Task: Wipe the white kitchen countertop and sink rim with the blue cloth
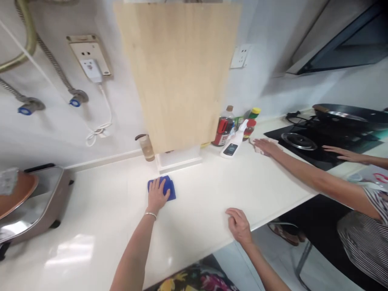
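My left hand (158,195) lies flat on a folded blue cloth (171,190) on the white countertop (200,218), its fingers stretched out and apart. Close behind the cloth are a white base and a clear cup (147,148) of pale liquid, with a dark handle. My right hand (239,226) is near the counter's front edge, with its fingers curled in and nothing visible in them. A white spray bottle (233,146) stands farther back, beyond my right hand.
A wooden board (182,76) stands upright ahead. At right, a co-worker's hand (266,146) presses a pale cloth beside a black cooktop (298,141) holding a wok (348,115). Several sauce bottles (223,129) stand at the wall. An electric pan (45,202) sits at left.
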`<state>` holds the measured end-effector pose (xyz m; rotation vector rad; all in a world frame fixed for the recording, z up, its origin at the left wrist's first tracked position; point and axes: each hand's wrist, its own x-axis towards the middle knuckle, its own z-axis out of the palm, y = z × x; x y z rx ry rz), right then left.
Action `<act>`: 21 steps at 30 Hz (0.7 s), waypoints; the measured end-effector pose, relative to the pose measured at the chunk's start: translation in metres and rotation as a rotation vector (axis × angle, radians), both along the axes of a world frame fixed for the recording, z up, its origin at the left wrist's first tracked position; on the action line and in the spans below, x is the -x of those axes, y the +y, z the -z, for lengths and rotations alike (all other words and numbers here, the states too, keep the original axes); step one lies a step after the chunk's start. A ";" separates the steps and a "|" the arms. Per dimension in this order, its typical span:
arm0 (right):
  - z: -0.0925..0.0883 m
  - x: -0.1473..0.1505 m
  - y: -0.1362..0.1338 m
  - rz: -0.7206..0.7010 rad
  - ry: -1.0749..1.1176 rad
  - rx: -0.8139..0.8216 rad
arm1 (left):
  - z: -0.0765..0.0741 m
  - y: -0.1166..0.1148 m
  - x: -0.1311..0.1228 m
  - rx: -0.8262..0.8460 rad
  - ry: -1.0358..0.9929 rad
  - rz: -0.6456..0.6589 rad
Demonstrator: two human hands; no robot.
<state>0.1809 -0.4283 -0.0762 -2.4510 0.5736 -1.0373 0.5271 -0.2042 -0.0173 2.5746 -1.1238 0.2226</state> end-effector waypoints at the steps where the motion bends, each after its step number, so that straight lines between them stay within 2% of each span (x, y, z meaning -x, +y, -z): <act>1: 0.001 0.001 0.000 -0.003 -0.001 0.006 | -0.001 0.020 -0.005 -0.013 -0.001 -0.040; 5: 0.005 0.002 -0.002 0.009 -0.003 0.072 | -0.006 0.100 -0.020 -0.056 -0.011 -0.215; 9: 0.008 0.006 -0.005 -0.007 0.001 0.097 | -0.011 0.180 -0.018 -0.095 0.008 -0.377; 17: 0.015 0.010 -0.011 -0.024 0.008 0.154 | -0.019 0.338 0.030 -0.115 0.067 -0.785; 21: 0.011 0.011 -0.011 -0.052 0.006 0.203 | -0.019 0.394 0.062 -0.137 0.100 -0.996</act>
